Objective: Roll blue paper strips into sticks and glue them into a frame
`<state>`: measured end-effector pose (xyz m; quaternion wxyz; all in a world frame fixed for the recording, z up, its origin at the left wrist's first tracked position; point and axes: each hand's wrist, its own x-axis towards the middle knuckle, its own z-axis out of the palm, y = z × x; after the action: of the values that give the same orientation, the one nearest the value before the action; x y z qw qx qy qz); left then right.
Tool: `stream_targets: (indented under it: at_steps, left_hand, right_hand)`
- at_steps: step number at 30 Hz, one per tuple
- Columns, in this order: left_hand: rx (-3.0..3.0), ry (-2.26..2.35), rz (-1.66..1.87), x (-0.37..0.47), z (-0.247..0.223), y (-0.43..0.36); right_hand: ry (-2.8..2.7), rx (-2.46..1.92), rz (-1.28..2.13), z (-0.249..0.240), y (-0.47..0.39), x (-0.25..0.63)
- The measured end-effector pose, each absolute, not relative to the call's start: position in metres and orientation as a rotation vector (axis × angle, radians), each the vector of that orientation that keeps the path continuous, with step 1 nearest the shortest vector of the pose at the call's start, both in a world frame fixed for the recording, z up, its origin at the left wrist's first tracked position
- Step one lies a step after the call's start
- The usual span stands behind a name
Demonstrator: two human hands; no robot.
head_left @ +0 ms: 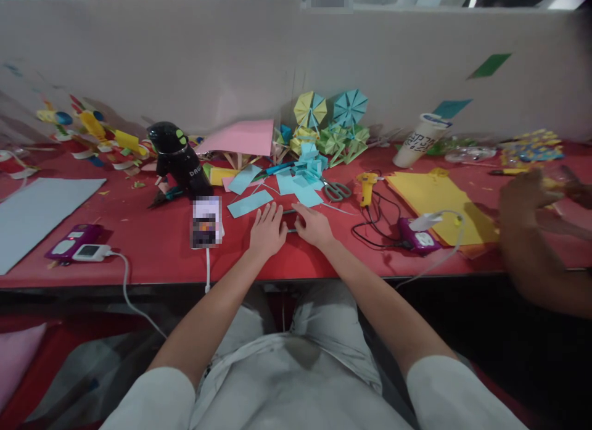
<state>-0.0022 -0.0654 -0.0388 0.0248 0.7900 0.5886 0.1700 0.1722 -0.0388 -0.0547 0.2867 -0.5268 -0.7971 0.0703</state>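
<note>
Both hands rest on the red tabletop near its front edge, close together. My left hand [269, 231] lies palm down with its fingers stretched forward and the thumb toward the right. Opposite it, my right hand [315, 225] is bent, its fingers and thumb pressing down. Narrow blue edges of a piece of paper [290, 212] show between the hands; the hands cover most of it. Just beyond the fingers lie loose blue paper strips [250, 204], a heap of folded blue paper [309, 165] and grey-handled scissors [337, 190].
A black bottle [180, 161] and a phone [206, 223] stand left. Right are a yellow glue gun [367, 188], a purple power strip [419, 237], yellow paper sheets [441, 202] and a cup [419, 141]. Folded paper flowers [350, 108] line the partition. Another person's arm [527, 239] reaches in at right.
</note>
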Motion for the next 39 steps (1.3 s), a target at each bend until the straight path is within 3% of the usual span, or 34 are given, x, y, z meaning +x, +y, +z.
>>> stream_targets:
  at_steps: [8,19,39]
  left_hand:
    - [2.144,2.178,0.738,-0.028,-0.028,-0.04]
    - [2.156,2.059,0.739,-0.044,-0.046,-0.038]
    - [2.151,2.002,0.615,-0.04,-0.036,-0.043]
  right_hand:
    - [-2.029,-1.454,0.212,-0.057,-0.038,0.173]
    - [-1.793,-1.391,0.364,-0.055,-0.034,0.18]
    - [-1.653,-1.27,0.492,-0.06,-0.031,0.186]
